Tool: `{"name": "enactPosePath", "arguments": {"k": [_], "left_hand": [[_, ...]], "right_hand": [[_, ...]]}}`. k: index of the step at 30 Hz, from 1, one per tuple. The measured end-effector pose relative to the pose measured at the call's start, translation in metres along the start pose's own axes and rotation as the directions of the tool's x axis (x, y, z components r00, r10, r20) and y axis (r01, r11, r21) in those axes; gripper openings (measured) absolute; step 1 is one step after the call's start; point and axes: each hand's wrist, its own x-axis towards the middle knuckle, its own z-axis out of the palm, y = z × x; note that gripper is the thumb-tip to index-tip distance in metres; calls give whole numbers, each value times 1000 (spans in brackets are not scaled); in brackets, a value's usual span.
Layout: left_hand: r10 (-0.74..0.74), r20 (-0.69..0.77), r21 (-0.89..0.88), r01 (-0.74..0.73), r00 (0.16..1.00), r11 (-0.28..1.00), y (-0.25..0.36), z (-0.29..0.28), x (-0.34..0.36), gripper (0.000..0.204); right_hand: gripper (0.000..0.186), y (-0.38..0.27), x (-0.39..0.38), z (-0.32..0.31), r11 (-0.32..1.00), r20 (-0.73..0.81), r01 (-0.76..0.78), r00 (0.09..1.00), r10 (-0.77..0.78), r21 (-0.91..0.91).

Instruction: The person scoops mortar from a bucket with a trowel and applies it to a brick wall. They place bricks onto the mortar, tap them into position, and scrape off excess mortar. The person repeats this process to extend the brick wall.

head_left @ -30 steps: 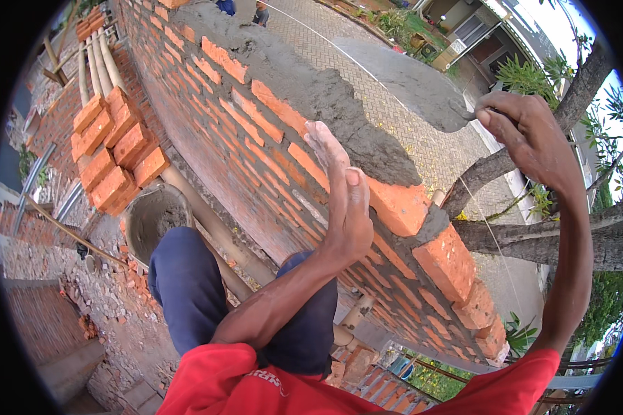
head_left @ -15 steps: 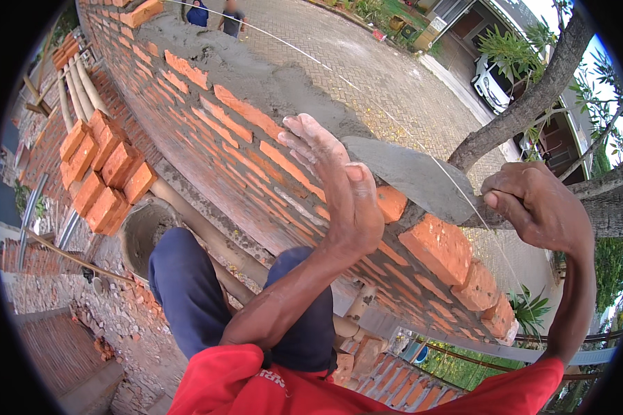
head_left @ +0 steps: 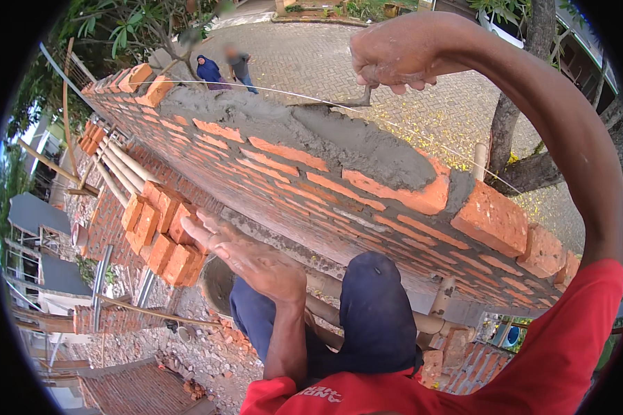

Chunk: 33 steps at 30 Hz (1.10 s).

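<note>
My right hand point(head_left: 398, 55) is raised over the far side of the brick wall point(head_left: 367, 187), closed round the handle of a trowel point(head_left: 362, 101). Its bent metal neck shows below my fist, and the thin blade is seen nearly edge-on behind the mortar. Wet grey mortar point(head_left: 387, 155) lies along the wall's top, with a groove running through it. My left hand point(head_left: 256, 263) has its fingers stretched out and holds nothing. The fingertips overlap the right side of a stack of orange bricks point(head_left: 156, 225); whether they touch it I cannot tell.
A mortar bucket point(head_left: 218, 285) stands by my knee. A white string point(head_left: 270, 90) runs along the wall. Bamboo poles point(head_left: 128, 169) carry the bricks. Two people point(head_left: 239, 66) are beyond the wall on the paving. A tree trunk point(head_left: 509, 131) rises at right.
My left hand has dropped from the wall toward the brick stack. My right hand has moved left with the trowel, whose blade is turned from broadside to edge-on. The view has swung left.
</note>
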Motion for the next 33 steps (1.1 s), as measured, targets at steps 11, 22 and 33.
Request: {"name": "enactPosePath", "arguments": {"k": [11,22,33], "left_hand": [[-445,-526,470,684,725,558,-175,-310,20,83],[-894,-234,162,922,382,352,-293,-435,-60,69],[-744,-254,470,752,617,463,-278,-316,-12,65]], "right_hand": [[32,20,-157,-27,901,363,-344,830,424,-264],[52,-109,-229,77,590,-215,-360,694,687,723],[31,-157,-122,282,37,5,-43,721,693,998]]}}
